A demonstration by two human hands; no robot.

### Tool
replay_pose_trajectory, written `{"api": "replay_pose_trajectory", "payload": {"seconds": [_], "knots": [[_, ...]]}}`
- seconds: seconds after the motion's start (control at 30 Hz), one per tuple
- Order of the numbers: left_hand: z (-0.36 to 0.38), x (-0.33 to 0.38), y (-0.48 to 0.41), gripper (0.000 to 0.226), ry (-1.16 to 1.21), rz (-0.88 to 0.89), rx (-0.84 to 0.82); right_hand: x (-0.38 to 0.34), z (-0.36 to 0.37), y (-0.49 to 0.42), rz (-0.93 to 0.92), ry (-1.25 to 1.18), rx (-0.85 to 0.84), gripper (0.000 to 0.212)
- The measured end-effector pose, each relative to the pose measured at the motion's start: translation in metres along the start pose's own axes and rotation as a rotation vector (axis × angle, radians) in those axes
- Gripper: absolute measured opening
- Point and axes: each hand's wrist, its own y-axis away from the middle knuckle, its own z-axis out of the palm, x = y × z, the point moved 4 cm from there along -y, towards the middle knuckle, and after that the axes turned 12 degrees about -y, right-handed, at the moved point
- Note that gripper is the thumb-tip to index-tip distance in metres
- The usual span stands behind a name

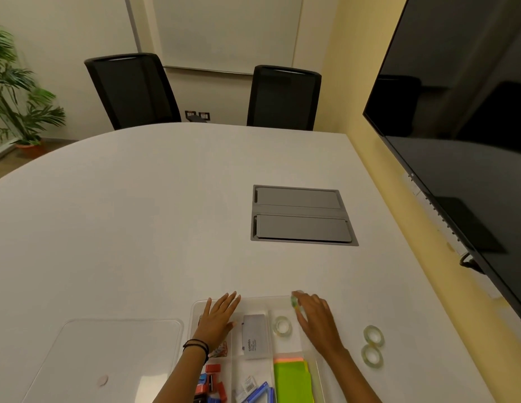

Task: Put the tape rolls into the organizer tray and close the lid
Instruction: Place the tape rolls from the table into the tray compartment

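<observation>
The right hand (314, 318) is gripping a tape roll (295, 301) over the organizer tray (255, 301); another roll (282, 325) is lying just left of it, two rolls (373, 346) right. The left hand (220, 317) is resting open, flat on the tray. The lid (108, 356) is lying left.

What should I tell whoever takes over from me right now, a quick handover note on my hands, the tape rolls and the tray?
Left hand: flat, open, resting on the organizer tray, steadying it.
Right hand: holding a tape roll at the tray's far right corner.
Done: one tape roll lies in the far right compartment.
Left: set down the held roll, then bring in the two tape rolls on the table right of the tray.
Then close the clear lid, lying left of the tray.
</observation>
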Motion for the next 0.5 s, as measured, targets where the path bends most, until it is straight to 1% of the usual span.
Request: {"api": "replay_pose_trajectory", "payload": {"seconds": [0.1, 0.17, 0.27, 0.37, 0.5], "knots": [[-0.001, 0.000, 0.000, 0.062, -0.015, -0.004, -0.002, -0.012, 0.013, 0.000, -0.122, 0.094, -0.042, 0.047], [-0.001, 0.001, 0.000, 0.061, -0.017, -0.003, -0.006, -0.014, 0.023, 0.002, -0.128, 0.107, -0.092, 0.051], [-0.002, 0.001, 0.001, 0.061, -0.021, -0.003, -0.008, -0.005, 0.039, 0.007, -0.117, 0.121, -0.177, 0.051], [-0.001, 0.000, 0.002, 0.061, -0.032, -0.002, -0.007, 0.007, 0.048, 0.010, -0.142, 0.184, -0.193, 0.052], [-0.002, 0.000, 0.001, 0.061, -0.015, 0.001, 0.000, 0.020, 0.051, 0.009, -0.077, 0.183, -0.206, 0.055]]}}
